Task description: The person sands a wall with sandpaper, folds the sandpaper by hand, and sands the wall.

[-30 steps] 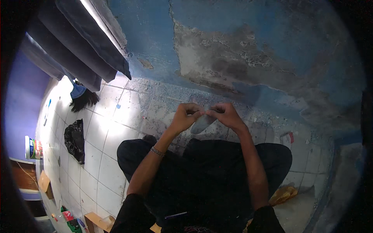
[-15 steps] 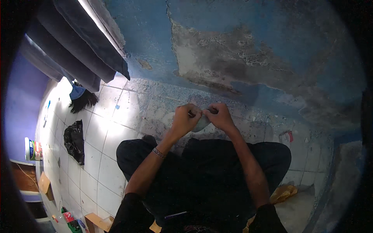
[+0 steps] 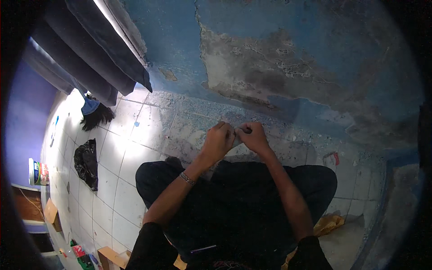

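Both hands meet in front of my crossed legs, above the dusty floor by the wall. My left hand [image 3: 218, 141], with a bracelet [image 3: 187, 178] on its wrist, is closed with curled fingers. Close beside it, my right hand [image 3: 254, 136] pinches with thumb and forefinger. Between them shows a thin, pale grey piece [image 3: 237, 141], like a sheet or film; its kind is unclear, and the fingers hide most of it.
A peeling blue wall [image 3: 252, 22] rises ahead, crumbs along its foot. Leftward are a curtain [image 3: 96, 49], a broom [image 3: 96, 114], a black plastic bag [image 3: 86, 164] and a white tub [image 3: 38, 172]. A red-and-white packet [image 3: 331, 159] lies rightward; cardboard boxes [image 3: 112, 257] stand lower left.
My left hand has turned and moved slightly right, its fingers curling closer. Less of the grey piece shows below the hands. The right hand has shifted only a little.
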Action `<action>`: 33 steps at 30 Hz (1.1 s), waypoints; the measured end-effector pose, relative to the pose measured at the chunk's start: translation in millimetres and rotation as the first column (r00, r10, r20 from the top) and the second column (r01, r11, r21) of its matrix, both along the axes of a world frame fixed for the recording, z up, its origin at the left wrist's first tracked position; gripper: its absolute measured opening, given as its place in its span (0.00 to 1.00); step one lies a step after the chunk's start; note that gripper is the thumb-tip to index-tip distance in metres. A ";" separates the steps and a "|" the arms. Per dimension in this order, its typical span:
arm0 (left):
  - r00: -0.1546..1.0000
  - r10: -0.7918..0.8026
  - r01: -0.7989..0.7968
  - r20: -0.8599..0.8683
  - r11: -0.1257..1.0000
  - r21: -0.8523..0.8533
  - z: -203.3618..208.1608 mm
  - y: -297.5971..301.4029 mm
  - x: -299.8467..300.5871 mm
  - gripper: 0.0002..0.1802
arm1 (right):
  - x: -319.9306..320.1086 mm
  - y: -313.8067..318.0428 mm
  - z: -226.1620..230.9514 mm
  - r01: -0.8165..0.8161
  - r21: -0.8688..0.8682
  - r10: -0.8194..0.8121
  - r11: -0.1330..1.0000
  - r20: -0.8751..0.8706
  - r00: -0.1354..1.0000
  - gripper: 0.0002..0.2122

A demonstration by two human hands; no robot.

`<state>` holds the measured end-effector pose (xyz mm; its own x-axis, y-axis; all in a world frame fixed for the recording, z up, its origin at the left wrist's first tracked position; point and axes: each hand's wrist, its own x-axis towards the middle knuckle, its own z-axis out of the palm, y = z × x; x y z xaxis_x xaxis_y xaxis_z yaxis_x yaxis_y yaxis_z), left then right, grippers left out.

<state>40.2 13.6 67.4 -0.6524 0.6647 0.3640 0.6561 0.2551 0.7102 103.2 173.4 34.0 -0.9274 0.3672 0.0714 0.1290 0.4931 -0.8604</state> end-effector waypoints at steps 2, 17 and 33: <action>1.000 0.004 -0.004 -0.005 1.000 0.027 -1.7 0.2 -1.3 0.06 | 1.5 0.6 7.2 -0.045 -0.024 0.046 0.999 0.023 0.999 0.10; 0.995 -0.006 0.010 0.096 0.999 -0.049 1.2 -4.1 -7.2 0.07 | 4.2 8.8 33.4 -0.133 -0.088 0.134 0.987 0.007 0.991 0.13; 0.888 -0.088 0.115 0.452 0.993 -0.033 5.0 -1.5 -10.9 0.13 | 4.7 27.3 52.6 -0.130 -0.361 0.142 0.923 0.005 0.990 0.10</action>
<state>29.3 12.1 72.4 -0.6651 0.7467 0.0080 0.2956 0.2534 0.9211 107.9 200.7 86.5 -0.9698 0.2333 -0.0710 0.1118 0.1668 -0.9796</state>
